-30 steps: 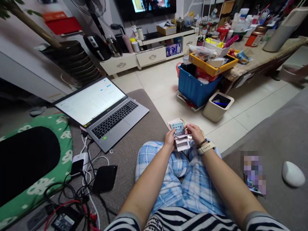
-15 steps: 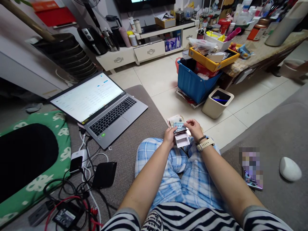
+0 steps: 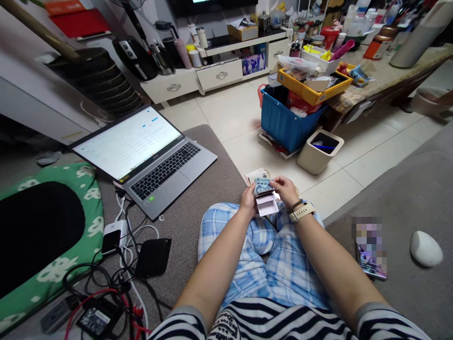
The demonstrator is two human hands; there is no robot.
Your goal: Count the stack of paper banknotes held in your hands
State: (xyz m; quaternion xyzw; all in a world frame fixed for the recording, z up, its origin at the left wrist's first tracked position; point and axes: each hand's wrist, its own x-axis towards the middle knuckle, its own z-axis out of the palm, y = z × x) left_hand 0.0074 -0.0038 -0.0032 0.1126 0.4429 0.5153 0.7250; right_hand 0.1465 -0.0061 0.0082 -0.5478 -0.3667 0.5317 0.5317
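Above my plaid-covered legs, my left hand (image 3: 248, 202) is closed on a bundle of banknote-like papers (image 3: 252, 176), its thumb pressing on the top. A blue printed slip (image 3: 262, 186), a banknote or a card, lies uppermost; I cannot tell which. Below a dark edge hangs a pale folded paper (image 3: 268, 208). My right hand (image 3: 286, 189), with a watch and a dark bracelet at its wrist, pinches the right edge of the blue slip. The fingers beneath the bundle are hidden.
On the couch at left stand an open laptop (image 3: 170, 174), a black flat case (image 3: 153, 257) and tangled cables with chargers. A phone (image 3: 371, 264) and a white rounded object (image 3: 426, 249) lie at right. Ahead are a beige bin (image 3: 314, 160) and a blue crate (image 3: 283, 118).
The blue slip shows more fully at the top of the bundle, and my left thumb has shifted to its left edge. My right hand stays at the slip's right side.
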